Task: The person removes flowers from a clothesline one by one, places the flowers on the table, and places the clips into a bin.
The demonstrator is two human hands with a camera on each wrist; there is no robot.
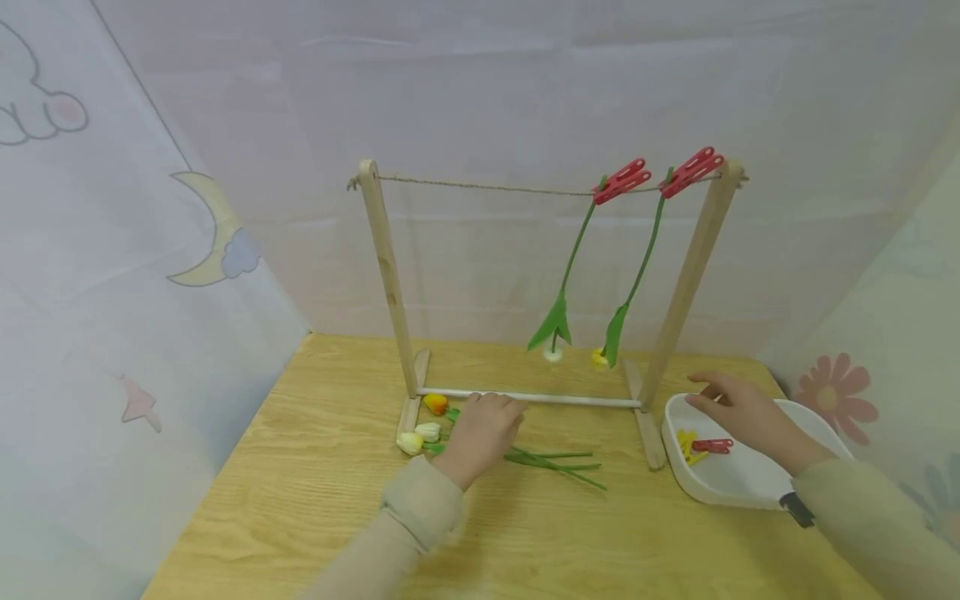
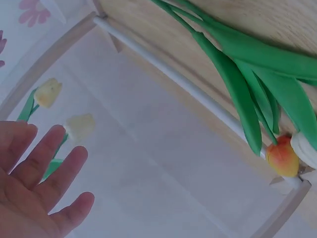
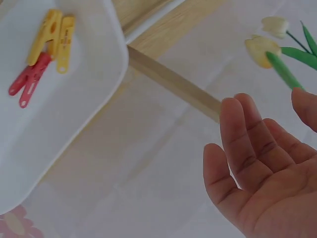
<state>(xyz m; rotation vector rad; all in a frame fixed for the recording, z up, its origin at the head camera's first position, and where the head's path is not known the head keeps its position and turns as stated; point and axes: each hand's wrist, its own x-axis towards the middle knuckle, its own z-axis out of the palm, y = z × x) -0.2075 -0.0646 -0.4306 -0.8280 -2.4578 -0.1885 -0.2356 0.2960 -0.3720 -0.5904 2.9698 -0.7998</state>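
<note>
My left hand point(image 1: 483, 433) hovers over artificial tulips lying on the table, its fingers relaxed and holding nothing. Among them are an orange tulip point(image 1: 435, 404), a white tulip point(image 1: 428, 432) and a pale yellow tulip point(image 1: 409, 442); their green stems point(image 1: 558, 463) point right. Above the white basin point(image 1: 678, 479) is my right hand point(image 1: 742, 412), with loosely bent fingers and nothing in them. Yellow clothespins point(image 3: 52, 37) and a red clothespin point(image 3: 30, 79) lie inside the basin. Two red clothespins point(image 1: 621, 181) hold a white tulip point(image 1: 552, 354) and a yellow tulip point(image 1: 599, 357) upside down on the string point(image 1: 480, 187).
A wooden rack stands on the table point(image 1: 300, 492), with a left post point(image 1: 387, 275), a right post point(image 1: 693, 275) and a white bar point(image 1: 570, 400) low between them. Fabric with printed pictures point(image 1: 480, 83) hangs behind and at both sides. A dark tab point(image 1: 796, 509) sits at the basin's front rim.
</note>
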